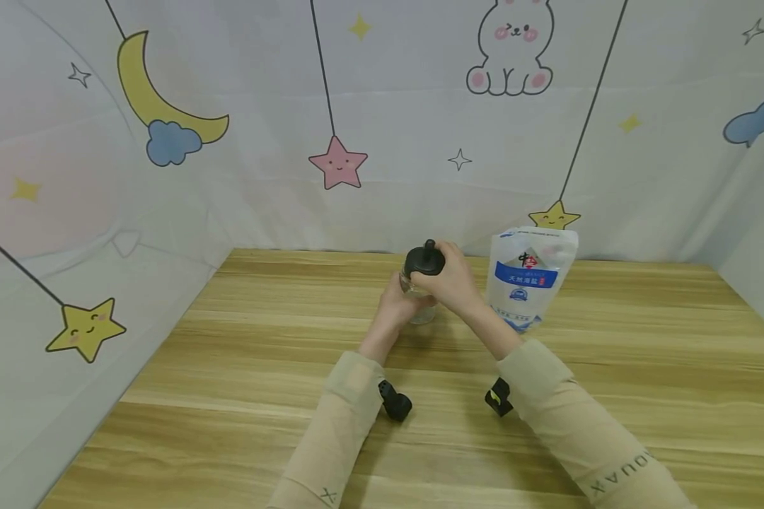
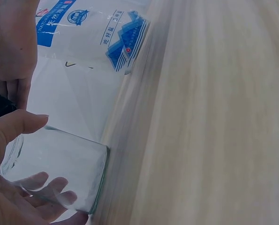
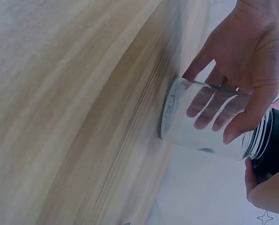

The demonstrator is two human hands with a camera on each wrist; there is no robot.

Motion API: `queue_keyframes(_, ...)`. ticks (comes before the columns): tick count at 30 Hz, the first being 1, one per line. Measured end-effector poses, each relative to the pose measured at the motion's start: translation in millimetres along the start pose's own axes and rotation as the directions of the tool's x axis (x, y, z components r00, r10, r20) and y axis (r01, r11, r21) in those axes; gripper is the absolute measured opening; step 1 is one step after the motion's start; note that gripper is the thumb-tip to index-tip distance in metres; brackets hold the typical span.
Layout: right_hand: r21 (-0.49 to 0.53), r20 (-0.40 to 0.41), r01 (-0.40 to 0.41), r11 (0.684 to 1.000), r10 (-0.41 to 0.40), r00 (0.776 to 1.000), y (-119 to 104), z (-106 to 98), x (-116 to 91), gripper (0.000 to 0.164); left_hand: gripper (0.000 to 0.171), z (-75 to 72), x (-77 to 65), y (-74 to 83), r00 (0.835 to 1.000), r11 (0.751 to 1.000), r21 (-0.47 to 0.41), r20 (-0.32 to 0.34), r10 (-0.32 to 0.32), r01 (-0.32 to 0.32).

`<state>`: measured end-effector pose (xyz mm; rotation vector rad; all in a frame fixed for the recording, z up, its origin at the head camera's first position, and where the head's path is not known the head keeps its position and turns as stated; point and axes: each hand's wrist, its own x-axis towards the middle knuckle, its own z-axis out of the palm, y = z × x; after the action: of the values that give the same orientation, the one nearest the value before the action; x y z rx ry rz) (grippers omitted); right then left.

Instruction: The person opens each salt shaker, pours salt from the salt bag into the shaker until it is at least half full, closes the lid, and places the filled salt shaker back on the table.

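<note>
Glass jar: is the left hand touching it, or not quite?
Touching. The right wrist view shows the left hand curled around the glass jar, thumb on the near side and fingers behind, visible through the glass.

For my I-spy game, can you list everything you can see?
Table: one, brown, foreground.
Jar: one, clear, toward the table's far edge.
Lid: one, black, at the jar's mouth.
Pouch: one, white and blue, right of the jar.
Backdrop: one, white, behind the table.
Printed bunny: one, white, backdrop's top.
Smiley stars: three, one pink, two yellow, backdrop.
Moons: two, yellow, backdrop's left and far right.
Clouds: two, blue, by the moons.
Sparkles: six, three yellow, three outlined, backdrop.
Strings: four, dark, backdrop.
Devices: two, black, by the sleeves.
Sleeves: two, beige, around the arms.
Left hand: one, gripping the jar.
Right hand: one, holding the lid.
</note>
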<state>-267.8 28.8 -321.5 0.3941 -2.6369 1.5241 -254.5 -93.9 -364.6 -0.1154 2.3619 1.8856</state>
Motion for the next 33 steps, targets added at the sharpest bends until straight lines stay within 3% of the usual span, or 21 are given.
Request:
queue_keyframes(8, 0.018, -0.008, 0.012, 1.000, -0.012, 1.000, 2, -2, -3, 0.064, 0.069, 0.3, 3.1, 1.5, 0.999, 0.999, 0.033, 0.002, 0.040, -0.040)
queue_keyframes(14, 0.045, -0.013, 0.026, 0.999, -0.025, 1.000, 2, -4, -7, 0.064, 0.070, 0.7, 2.8, 1.3, 1.000, 0.999, 0.042, -0.013, 0.019, -0.018)
queue_keyframes(19, 0.036, -0.009, 0.034, 0.999, -0.033, 0.999, 3, -6, -9, 0.064, 0.060, 0.7, 3.4, 0.4, 0.998, 0.997, 0.032, -0.007, 0.065, -0.065)
queue_keyframes(33, 0.021, -0.020, 0.011, 1.000, -0.011, 1.000, 8, -10, -19, 0.061, 0.060, 0.2, 3.9, 1.2, 0.999, 0.999, 0.005, -0.012, 0.043, -0.043)
